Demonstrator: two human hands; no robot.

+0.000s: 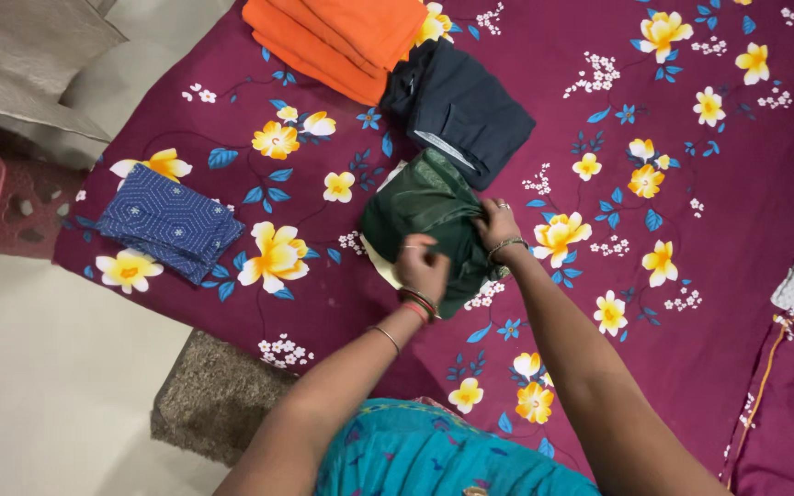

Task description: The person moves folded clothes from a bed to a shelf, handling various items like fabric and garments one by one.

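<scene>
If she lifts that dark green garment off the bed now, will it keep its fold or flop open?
Probably flops: the dark green garment creases under the left hand and right hand, so it looks soft. It looks thin, so likely light. Its faint sheen hints at slipperiness.

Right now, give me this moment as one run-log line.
left hand: gripping green garment | right hand: gripping same garment | surface: floral maroon bedsheet | nearby: dark navy folded cloth, orange stack

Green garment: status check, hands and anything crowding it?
Left hand and right hand both gripping the green garment on the floral bedsheet. Garment bunched, partly folded. Dark folded cloth touching its upper edge; blue folded cloth well apart.
</scene>
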